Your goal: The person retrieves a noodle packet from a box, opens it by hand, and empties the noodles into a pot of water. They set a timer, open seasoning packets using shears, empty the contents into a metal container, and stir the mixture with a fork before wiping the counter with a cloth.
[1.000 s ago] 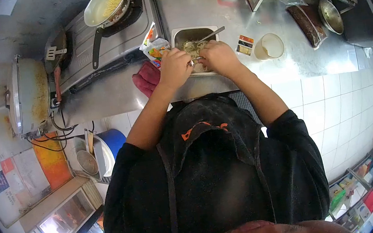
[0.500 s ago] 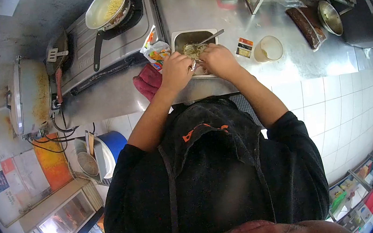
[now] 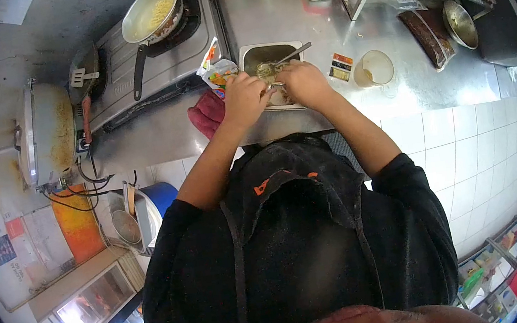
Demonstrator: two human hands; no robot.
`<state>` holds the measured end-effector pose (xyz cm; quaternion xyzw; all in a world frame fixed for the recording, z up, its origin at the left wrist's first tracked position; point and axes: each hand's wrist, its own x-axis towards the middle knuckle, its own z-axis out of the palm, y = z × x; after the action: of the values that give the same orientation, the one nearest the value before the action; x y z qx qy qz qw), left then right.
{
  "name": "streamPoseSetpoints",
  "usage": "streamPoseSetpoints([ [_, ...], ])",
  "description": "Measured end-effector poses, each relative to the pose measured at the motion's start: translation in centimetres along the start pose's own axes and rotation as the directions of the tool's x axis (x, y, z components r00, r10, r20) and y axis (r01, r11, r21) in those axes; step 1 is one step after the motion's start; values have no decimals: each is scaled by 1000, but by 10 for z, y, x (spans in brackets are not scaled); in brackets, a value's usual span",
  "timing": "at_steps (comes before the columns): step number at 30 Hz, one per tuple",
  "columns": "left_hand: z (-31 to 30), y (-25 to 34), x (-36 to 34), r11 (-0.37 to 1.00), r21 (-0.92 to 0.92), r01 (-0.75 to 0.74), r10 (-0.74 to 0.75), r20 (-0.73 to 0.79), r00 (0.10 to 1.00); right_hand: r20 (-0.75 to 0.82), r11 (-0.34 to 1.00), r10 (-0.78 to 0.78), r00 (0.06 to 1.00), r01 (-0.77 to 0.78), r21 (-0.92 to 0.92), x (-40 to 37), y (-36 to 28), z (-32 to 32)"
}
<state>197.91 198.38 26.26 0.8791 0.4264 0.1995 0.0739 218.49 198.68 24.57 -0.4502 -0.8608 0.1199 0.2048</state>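
Hands as half second ago: my left hand [image 3: 243,98] and right hand [image 3: 302,82] stay knuckle to knuckle over near end of metal tray [image 3: 251,53], fingers curled, tips meeting; whether they pinch anything, cannot tell. Tray sits on counter [image 3: 292,16] just right of stove [image 3: 146,55], noodles [image 3: 266,68] inside, spoon [image 3: 292,53] propped on far rim. Noodle packet [image 3: 215,70] and red cloth [image 3: 205,115] beside left hand. Sachets [image 3: 341,66] and cup [image 3: 376,66] to right. Pan [image 3: 152,11] on burner. Steel counter, white tiled floor below.
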Motion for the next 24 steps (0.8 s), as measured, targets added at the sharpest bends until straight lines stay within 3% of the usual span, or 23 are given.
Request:
streamPoseSetpoints([
  [1, -1, 0, 1, 1000, 17, 7, -7, 12, 1000, 0, 1000, 6, 1000, -6, 14, 1, -1, -1],
  [4, 8, -3, 2, 999, -12, -40, 38, -156, 987, 41, 1000, 27, 999, -28, 13, 3, -4, -5],
  [7, 2, -2, 1, 1000, 13, -3, 3, -36, 999, -69, 999, 19, 997, -21, -27, 2, -3, -6],
  [10, 0, -1, 1, 997, 61, 52, -51, -15, 999, -288, 999, 29, 957, -32, -6, 1, -15, -20],
  [13, 2, 1, 1, 998, 44, 42, -39, -64, 997, -108, 998, -22, 994, 16, -56, 0, -8, -20],
  [16, 6, 8, 3, 994, -15, 105, -106, -140, 985, -145, 995, 98, 985, -96, 17, 0, -4, -6],
  [19, 4, 15, 2, 995, -35, 98, -101, -107, 989, -156, 905, 375, 914, -324, 277, 1, -13, 0],
  [22, 7, 22, 1, 1000, -3, -15, 14, -106, 994, -218, 801, 446, 868, -279, 529, -1, -10, 8],
  [24, 8, 28, 2, 1000, -13, -24, 22, -107, 994, -82, 659, 524, 848, -342, 670, -1, -4, 13],
])
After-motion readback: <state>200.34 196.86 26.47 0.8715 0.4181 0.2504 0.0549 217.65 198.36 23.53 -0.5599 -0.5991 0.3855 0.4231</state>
